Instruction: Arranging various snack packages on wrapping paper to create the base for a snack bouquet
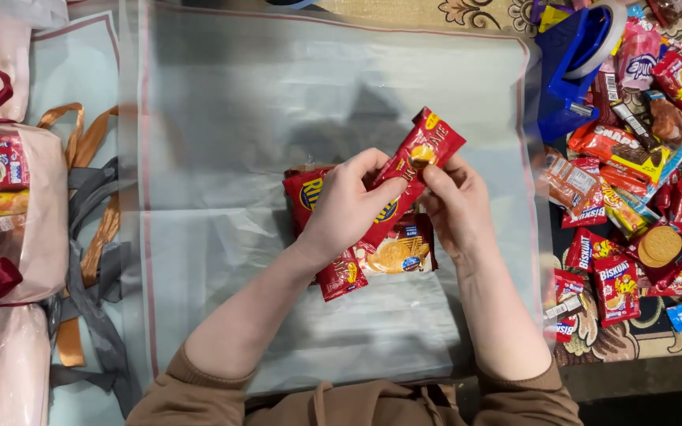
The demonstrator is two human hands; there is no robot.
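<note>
Two hands (349,207), one long red bar wrapper (414,162), three red snack packets (395,252) beneath, one blue tape dispenser (574,67), two wrapped gift bundles (9,213).

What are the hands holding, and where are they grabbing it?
Both hands hold one long red snack packet. The left hand pinches its middle from the left edge, and the right hand pinches its middle from the right edge, above the other packets.

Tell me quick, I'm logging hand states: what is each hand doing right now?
Left hand: closed on the red snack packet, gripping its middle.
Right hand: closed, pinching the same red snack packet.
</note>
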